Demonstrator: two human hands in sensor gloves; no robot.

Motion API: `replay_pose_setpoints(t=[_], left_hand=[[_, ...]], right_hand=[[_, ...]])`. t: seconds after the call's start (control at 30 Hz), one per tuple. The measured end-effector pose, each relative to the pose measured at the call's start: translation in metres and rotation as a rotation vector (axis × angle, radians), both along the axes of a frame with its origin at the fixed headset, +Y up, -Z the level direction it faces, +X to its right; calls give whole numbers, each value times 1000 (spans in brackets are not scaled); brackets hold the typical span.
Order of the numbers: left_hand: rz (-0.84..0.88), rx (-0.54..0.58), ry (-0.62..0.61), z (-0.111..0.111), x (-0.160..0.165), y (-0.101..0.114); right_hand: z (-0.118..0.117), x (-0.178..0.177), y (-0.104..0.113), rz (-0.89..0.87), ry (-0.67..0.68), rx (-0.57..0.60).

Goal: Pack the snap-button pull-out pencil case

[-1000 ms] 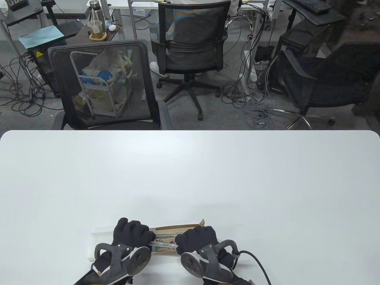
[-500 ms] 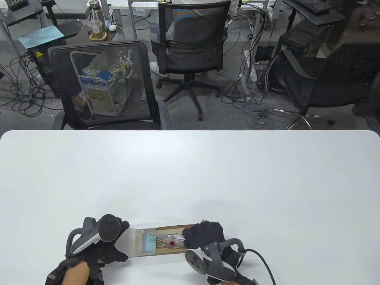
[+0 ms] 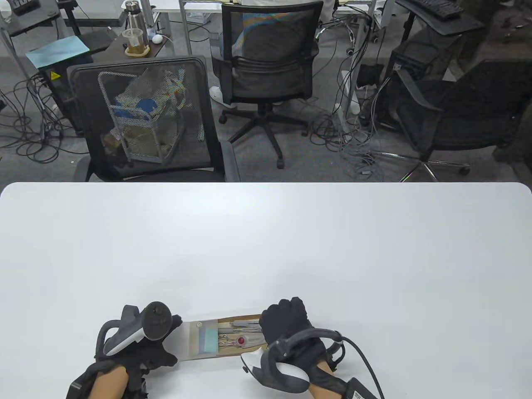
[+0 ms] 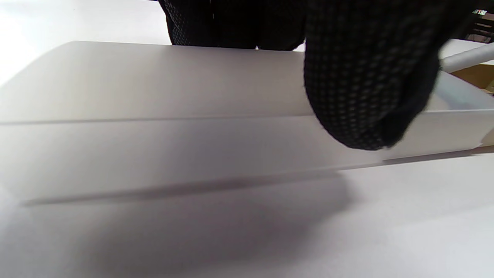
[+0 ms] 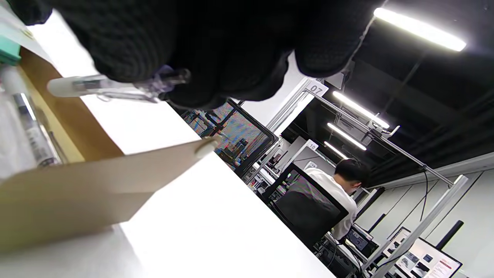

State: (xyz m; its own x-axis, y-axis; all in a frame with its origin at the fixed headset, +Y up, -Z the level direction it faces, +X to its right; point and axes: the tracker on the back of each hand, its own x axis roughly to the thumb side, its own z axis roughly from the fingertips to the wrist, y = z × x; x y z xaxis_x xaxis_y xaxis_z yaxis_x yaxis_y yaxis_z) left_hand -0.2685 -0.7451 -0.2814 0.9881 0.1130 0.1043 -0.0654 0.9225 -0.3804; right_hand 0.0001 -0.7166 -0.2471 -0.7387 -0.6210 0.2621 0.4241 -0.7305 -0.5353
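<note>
The pencil case lies near the table's front edge. Its white sleeve [image 3: 189, 343] is on the left, and the brown pull-out tray [image 3: 232, 352] sticks out to the right. The tray holds a teal eraser [image 3: 208, 338], pens and a small red-tipped item [image 3: 241, 341]. My left hand [image 3: 168, 340] grips the sleeve's left end; in the left wrist view the thumb [image 4: 366, 77] presses on the sleeve [image 4: 154, 116]. My right hand [image 3: 286, 318] is over the tray's right end and pinches a clear pen [image 5: 115, 87]. The tray's brown flap with its snap button [image 5: 206, 146] stands beside it.
The white table [image 3: 266, 241] stretches wide behind the case. A cable [image 3: 361, 361] runs from my right tracker to the front edge. Black office chairs [image 3: 145, 120] stand beyond the far table edge.
My left hand has moved left and rolled over, uncovering the tray's left part with the eraser. My right hand has turned over the tray's right end and covers the pen it holds.
</note>
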Motion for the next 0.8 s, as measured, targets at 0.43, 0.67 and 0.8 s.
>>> replay_pose_setpoints(t=[0.43,0.67,0.8], left_hand=[[13,-8,0,0,-1,0],[15,-11,0,-1,-2,-1],[17,-13,0,-1,-2,-1]], right_hand=[[-19,-28,-33,12,37,-65],[-20,-27,-41,17,40,-41],[-22,-25,-39,-17,20,-81]])
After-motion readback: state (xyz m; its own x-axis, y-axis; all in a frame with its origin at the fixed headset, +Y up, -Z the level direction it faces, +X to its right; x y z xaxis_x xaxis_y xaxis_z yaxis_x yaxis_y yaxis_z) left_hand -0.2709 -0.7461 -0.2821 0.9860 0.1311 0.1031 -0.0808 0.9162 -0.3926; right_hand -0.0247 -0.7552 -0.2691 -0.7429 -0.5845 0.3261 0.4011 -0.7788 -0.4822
